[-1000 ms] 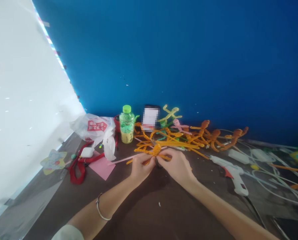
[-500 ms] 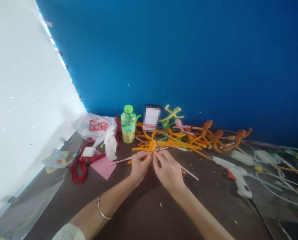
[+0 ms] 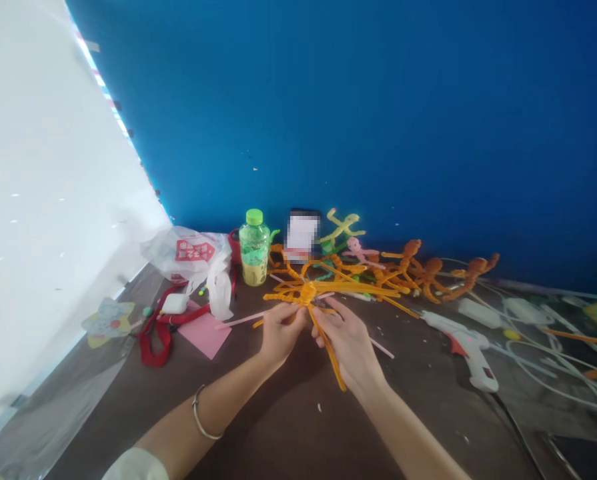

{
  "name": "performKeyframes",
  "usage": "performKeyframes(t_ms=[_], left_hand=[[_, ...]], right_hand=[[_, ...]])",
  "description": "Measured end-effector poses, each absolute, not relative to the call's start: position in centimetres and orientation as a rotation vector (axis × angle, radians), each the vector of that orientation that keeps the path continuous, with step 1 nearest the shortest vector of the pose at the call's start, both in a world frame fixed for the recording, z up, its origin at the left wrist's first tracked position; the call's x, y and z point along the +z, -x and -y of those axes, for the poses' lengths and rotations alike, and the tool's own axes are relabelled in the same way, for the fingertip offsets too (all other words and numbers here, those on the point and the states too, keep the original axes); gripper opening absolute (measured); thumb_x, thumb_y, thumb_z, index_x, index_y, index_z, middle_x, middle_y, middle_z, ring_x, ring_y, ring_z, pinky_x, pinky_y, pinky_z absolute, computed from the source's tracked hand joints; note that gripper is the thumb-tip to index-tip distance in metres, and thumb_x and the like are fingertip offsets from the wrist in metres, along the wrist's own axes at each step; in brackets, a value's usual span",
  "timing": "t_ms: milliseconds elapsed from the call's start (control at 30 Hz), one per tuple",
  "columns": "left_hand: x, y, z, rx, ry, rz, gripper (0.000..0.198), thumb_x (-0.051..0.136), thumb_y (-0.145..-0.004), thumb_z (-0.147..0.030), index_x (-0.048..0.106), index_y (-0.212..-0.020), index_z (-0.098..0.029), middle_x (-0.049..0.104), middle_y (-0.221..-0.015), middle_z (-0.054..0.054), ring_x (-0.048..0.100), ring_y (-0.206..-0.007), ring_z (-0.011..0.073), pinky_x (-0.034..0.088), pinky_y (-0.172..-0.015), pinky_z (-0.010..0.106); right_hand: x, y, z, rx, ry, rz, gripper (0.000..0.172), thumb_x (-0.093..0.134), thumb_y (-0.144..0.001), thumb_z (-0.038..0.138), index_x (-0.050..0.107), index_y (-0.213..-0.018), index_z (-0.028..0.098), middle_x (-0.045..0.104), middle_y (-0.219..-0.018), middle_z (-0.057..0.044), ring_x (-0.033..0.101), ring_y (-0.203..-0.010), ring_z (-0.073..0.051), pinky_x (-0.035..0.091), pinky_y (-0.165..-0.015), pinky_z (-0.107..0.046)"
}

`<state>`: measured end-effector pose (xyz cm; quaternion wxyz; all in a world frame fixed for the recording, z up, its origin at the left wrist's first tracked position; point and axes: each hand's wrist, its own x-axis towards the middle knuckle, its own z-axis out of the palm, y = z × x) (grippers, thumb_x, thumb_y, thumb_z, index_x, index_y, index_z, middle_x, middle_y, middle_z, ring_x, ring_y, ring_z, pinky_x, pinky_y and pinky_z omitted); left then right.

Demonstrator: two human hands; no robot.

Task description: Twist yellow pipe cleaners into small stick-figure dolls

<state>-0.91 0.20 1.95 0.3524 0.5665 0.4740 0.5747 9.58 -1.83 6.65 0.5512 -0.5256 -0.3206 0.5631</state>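
Blue wall (image 3: 428,133) rises behind the brown tabletop (image 3: 288,427); an orange pipe-cleaner bundle (image 3: 308,292) sits just beyond the pinching left hand (image 3: 281,331) and right hand (image 3: 347,345), its long strand (image 3: 334,365) running toward the body past the right hand

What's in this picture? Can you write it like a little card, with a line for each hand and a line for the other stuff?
Left hand: pinching the fuzzy orange pipe-cleaner bundle
Left wrist: thin silver bangle
Right hand: holding the bundle's long orange strand
Nearby: flat pink paper sheet, clear plastic bottle with green cap
Farther: white plastic bag with red print, white hot glue gun, twisted orange pipe-cleaner figures
Behind: smooth blue wall
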Motion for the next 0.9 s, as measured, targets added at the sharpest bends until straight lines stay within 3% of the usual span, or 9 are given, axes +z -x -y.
performKeyframes(t_ms=[200,367,467,633,800,900], left_hand=[[2.3,0.9,-0.1,1.439,-1.334,-1.148,0.034,0.05,-0.078,-0.031,0.05,-0.048,-0.015,0.042,-0.051,-0.002,0.036,-0.054,0.0094,0.029,-0.053,0.024],[2.4,0.6,-0.1,1.389,-1.137,-0.999,0.032,0.052,-0.078,-0.034,0.052,-0.052,-0.014,0.043,-0.054,-0.002,0.036,-0.054,0.008,0.029,-0.052,0.022],[2.2,0.4,-0.2,1.345,-1.035,-0.923,0.035,0.054,-0.075,-0.036,0.05,-0.049,-0.013,0.04,-0.052,-0.003,0.033,-0.05,0.0061,0.026,-0.049,0.022],[1.5,0.3,-0.7,1.223,-0.779,-0.794,0.042,0.059,-0.07,-0.039,0.041,-0.043,-0.014,0.03,-0.042,-0.006,0.024,-0.039,0.0028,0.018,-0.041,0.021],[1.6,0.6,-0.9,1.123,-0.717,-0.724,0.043,0.062,-0.065,-0.039,0.038,-0.041,-0.015,0.031,-0.038,-0.007,0.022,-0.036,0.0018,0.016,-0.039,0.021],[1.7,0.7,-0.9,1.088,-0.75,-0.737,0.044,0.063,-0.064,-0.04,0.038,-0.039,-0.015,0.031,-0.037,-0.007,0.022,-0.035,0.0015,0.015,-0.039,0.021]], right_hand=[[4.6,-8.1,2.6,1.164,1.147,0.634,0.062,0.076,-0.06,0.028,0.043,-0.113,0.024,0.063,-0.091,-0.002,0.057,-0.056,-0.009,0.046,-0.048,-0.021],[2.9,-8.8,2.1,1.008,1.196,0.948,0.029,0.07,-0.066,0.033,0.061,-0.088,0.017,0.063,-0.085,-0.005,0.06,-0.076,-0.017,0.049,-0.068,-0.03],[2.3,-9.7,1.6,0.95,1.156,1.133,0.021,0.068,-0.068,0.036,0.065,-0.078,0.017,0.063,-0.087,-0.006,0.058,-0.088,-0.021,0.046,-0.079,-0.035],[3.3,-11.1,0.6,0.952,1.15,1.374,0.022,0.067,-0.066,0.039,0.066,-0.065,0.018,0.063,-0.084,-0.007,0.059,-0.082,-0.02,0.047,-0.075,-0.032],[5.1,-12.9,-0.2,1.13,1.281,1.6,0.02,0.063,-0.07,0.036,0.066,-0.068,0.016,0.064,-0.069,-0.004,0.058,-0.065,-0.017,0.046,-0.06,-0.027],[6.4,-14.0,-0.6,1.068,1.365,1.77,0.015,0.06,-0.071,0.03,0.065,-0.068,0.016,0.065,-0.067,-0.003,0.058,-0.065,-0.017,0.045,-0.06,-0.025]])
